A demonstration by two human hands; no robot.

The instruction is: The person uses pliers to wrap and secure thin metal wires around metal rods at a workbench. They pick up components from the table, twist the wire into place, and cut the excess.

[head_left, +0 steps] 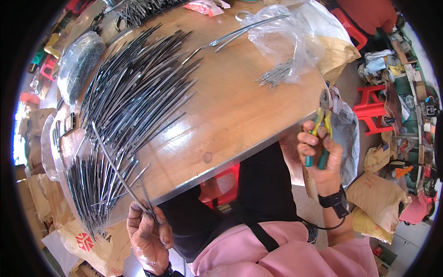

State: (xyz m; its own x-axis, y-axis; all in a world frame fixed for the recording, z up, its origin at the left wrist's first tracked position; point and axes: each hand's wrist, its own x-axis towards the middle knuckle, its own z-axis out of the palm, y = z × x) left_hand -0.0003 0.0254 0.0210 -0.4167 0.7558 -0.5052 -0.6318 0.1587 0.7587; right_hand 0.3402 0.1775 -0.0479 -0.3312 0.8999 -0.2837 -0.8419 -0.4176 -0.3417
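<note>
My left hand (150,237), at the table's near left edge, pinches a long thin dark metal strip (114,165) between thumb and fingers. The strip slants up and left over the strips on the table. A second, blurred thin length rises from the same fingers. Off the table's right edge, my right hand (328,173) is closed around pliers (325,111) with green and yellow handles, their jaws pointing up. Nothing shows between the jaws. A large pile of dark strips (138,87) covers the left of the wooden table (230,111), with a smaller bundle (92,194) below it.
A clear plastic bag (281,34) lies at the far right beside short metal pieces (276,74). Another wrapped bundle (79,64) sits at the far left. Red stools (371,108) and stuffed sacks (376,198) stand on the floor to the right.
</note>
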